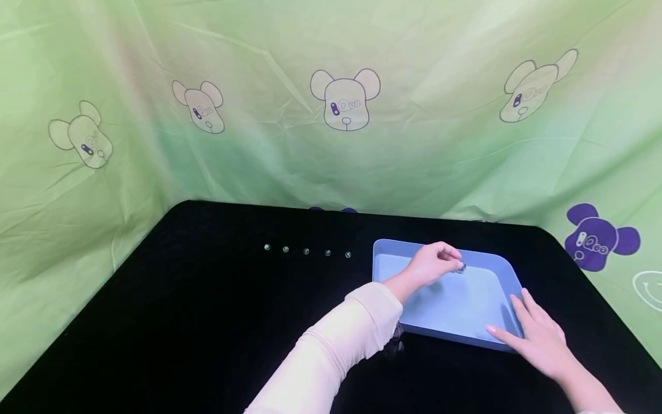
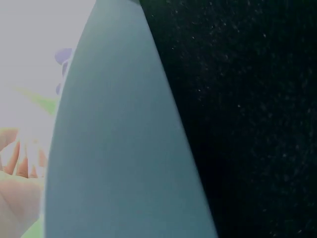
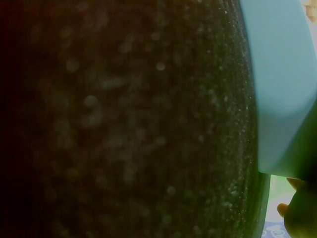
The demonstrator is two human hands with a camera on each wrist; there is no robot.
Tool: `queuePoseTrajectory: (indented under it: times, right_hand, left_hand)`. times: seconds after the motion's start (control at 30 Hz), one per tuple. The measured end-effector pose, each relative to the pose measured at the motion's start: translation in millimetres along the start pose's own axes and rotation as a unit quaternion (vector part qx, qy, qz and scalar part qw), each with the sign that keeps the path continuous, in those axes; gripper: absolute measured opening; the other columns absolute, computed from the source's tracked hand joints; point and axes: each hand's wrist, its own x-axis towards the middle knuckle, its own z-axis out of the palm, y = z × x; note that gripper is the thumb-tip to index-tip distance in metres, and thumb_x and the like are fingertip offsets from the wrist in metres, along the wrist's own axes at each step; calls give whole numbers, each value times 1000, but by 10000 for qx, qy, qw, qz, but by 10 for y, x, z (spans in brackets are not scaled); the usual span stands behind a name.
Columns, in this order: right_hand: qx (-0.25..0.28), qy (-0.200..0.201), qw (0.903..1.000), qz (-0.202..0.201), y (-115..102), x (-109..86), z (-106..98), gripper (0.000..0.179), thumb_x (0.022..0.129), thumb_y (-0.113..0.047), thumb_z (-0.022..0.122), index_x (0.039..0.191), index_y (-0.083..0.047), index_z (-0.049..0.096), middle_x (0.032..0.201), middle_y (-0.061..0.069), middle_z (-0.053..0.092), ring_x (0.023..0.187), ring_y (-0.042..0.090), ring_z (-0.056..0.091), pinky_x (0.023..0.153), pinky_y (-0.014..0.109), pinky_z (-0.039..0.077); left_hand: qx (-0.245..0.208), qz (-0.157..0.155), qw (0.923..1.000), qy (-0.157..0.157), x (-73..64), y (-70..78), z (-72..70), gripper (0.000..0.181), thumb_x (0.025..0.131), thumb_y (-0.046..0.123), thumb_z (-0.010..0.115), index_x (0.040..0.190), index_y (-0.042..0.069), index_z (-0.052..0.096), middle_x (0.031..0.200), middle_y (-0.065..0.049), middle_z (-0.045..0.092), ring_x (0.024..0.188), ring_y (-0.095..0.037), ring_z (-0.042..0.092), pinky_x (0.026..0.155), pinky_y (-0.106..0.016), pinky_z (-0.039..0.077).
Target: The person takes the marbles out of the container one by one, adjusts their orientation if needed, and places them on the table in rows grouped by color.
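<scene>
In the head view my left hand (image 1: 431, 264) reaches over the blue tray (image 1: 445, 302), thumb and fingertips pinching a small glassy marble (image 1: 462, 268) close over the tray's floor, toward its far side. The fingers partly hide this marble. My right hand (image 1: 540, 339) rests at the tray's near right corner, fingers straight across the right wall and thumb stretched over the near rim. To the left of the tray, several small round glass marbles (image 1: 306, 251) lie spaced out in a row on the black table.
The black cloth-covered table (image 1: 181, 310) has a rounded far edge, with a green curtain (image 1: 269, 167) printed with bear heads hanging behind and beside it. A dark glossy thing (image 1: 395, 339) shows beside the left cuff. The tray's raised walls surround its flat floor.
</scene>
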Motion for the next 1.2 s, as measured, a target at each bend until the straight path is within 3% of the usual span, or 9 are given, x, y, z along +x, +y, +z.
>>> queuePoseTrajectory:
  times: [0.43,0.67,1.2]
  right_hand:
    - [-25,107,9999,-31,-16,-20,12,81,80,-40,54,127,16,20,136,31,-1,119,50,6,79,65,13]
    - [-56,224,9997,-73,-6,-23,1,80,79,-39,56,127,16,22,136,31,2,118,50,8,79,65,14]
    - [-11,174,9998,-69,-35,-16,22,81,79,-40,56,127,15,21,136,30,2,118,51,8,79,65,13]
  left_hand:
    - [94,40,9999,75,75,0,64,9,76,10,65,83,13,60,70,9,54,59,-1,50,52,-16,39]
    - [-82,50,9999,78,113,43,48,11,76,5,64,86,7,60,73,1,59,58,-4,54,51,-17,39]
    - [-61,63,9990,442,208,-131,98,10,75,4,63,85,5,60,72,1,60,57,-3,53,51,-15,38]
